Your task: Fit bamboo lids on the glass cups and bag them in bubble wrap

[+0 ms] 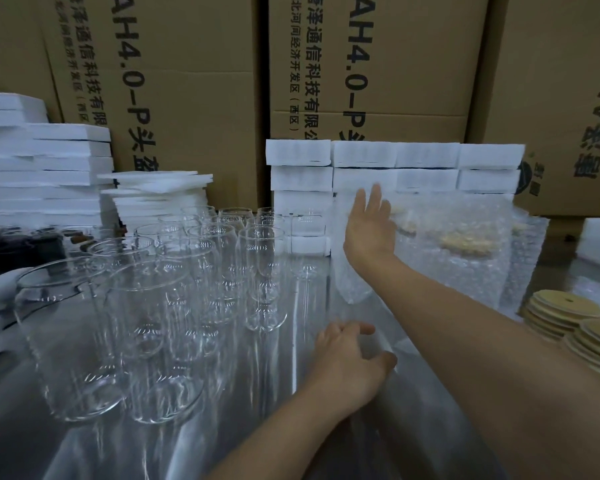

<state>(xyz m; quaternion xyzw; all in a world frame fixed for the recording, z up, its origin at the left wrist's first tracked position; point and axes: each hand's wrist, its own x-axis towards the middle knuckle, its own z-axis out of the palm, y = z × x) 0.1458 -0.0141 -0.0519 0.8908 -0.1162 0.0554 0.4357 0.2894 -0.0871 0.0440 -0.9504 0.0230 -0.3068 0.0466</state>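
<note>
Several cardboard cartons [187, 98] wall off the back, and the steel table [84, 445] before you carries the rest. White foam stacks [49, 168] line the rear. At your left stands a crowd of glass cups [146, 306], clear, straight-walled, upright and lidless, packed close together. At back right, bubble-wrap bags [465, 244] lean in a pile with pale lids showing through the wrap, so some cups look done. Bamboo lids [565, 306] sit in round, flat stacks at the right edge, one with a small hole. Your right hand [371, 226] reaches to the bagged pile with fingers straight and spread, gripping nothing. Your left hand [347, 355] lies low on the table, fingers loosely curled over something translucent; you cannot tell whether it holds it. You seem to be between cups: next, bring a bare cup and a lid together and seat the lid squarely.
</note>
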